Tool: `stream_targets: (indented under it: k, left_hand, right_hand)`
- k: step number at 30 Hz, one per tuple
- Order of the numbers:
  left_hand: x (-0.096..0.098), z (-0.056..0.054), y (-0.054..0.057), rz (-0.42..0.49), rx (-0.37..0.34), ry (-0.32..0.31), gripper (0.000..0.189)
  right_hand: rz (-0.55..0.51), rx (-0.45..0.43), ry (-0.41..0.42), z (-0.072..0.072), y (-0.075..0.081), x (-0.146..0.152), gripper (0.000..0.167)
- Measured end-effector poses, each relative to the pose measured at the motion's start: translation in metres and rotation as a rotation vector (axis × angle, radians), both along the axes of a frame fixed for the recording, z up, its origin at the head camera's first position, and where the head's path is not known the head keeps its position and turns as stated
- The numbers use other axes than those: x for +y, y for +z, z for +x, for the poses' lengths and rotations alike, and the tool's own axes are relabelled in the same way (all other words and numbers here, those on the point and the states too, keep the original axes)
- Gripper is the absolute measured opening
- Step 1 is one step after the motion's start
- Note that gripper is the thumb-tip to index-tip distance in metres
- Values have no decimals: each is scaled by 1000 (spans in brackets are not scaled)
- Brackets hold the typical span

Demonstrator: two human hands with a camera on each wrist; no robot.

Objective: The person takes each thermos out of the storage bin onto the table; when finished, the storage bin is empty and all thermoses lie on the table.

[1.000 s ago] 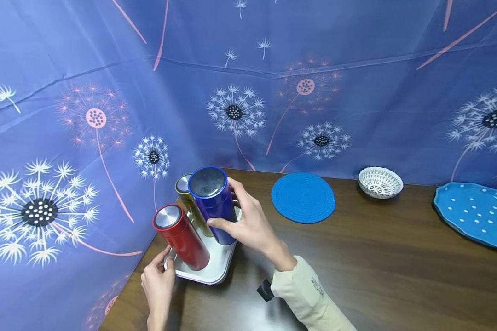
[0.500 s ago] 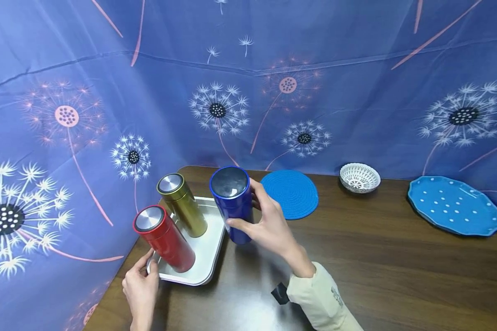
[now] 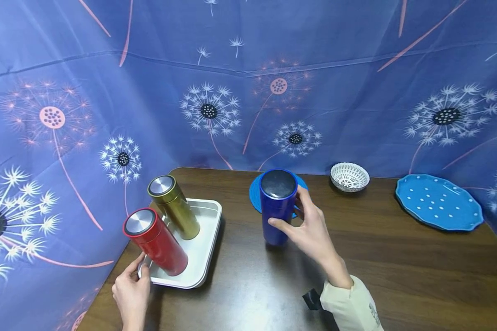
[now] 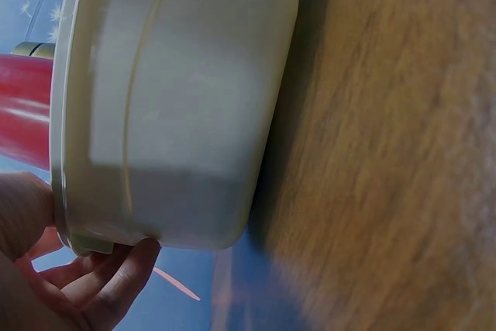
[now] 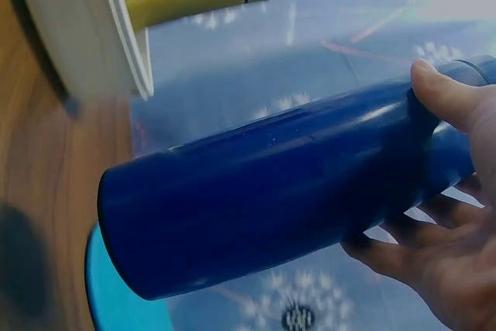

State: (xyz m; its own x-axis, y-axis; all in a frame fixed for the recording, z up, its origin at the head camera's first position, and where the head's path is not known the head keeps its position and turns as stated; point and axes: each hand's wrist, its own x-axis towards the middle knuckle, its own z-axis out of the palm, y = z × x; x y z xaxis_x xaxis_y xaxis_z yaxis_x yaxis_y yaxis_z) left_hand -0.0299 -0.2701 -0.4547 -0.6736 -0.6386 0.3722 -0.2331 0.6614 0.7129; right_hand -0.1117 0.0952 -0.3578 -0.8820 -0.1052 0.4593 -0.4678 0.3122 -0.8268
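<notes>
My right hand [image 3: 314,230] grips a blue vacuum flask [image 3: 275,220] with a dark lid, thumb on one side and fingers on the other. The right wrist view shows the flask [image 5: 263,191] held off the table. At the left, my left hand [image 3: 131,287] holds the near corner of a white plastic box [image 3: 207,230] with a tray-like top. Its fingers curl at the rim beside the box wall [image 4: 186,114] in the left wrist view. On the box stand a red flask [image 3: 161,246] and a gold flask [image 3: 180,211], both with silver-topped lids.
Behind the blue flask lies a round blue woven mat [image 3: 255,193], partly hidden. A small white patterned bowl [image 3: 349,177] and a blue dotted platter [image 3: 439,202] are farther right on the wooden table [image 3: 397,276]. Dandelion-print cloth [image 3: 232,46] hangs at the back and left.
My right hand has carried the blue flask rightward, away from the box. My left hand still holds the box corner. The head view has turned slightly right.
</notes>
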Motion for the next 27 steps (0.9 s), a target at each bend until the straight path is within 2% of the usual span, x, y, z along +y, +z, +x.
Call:
stream_targets:
  k: [10,17,21,27]
  left_hand:
    - [1,1,0,2,8,-1,30]
    - [-1,1,1,34,-36,17,31]
    - [-1,2,1,60,-44,34,31]
    - [0,0,-1,52,-46,28,31]
  right_hand:
    - [29,-24,-182,7,-13,54,81]
    - [54,-66,-340,11,-25,84,79]
    - [46,-107,-395,13,-31,97,78]
    - [33,-149,-452,13,-37,113,77]
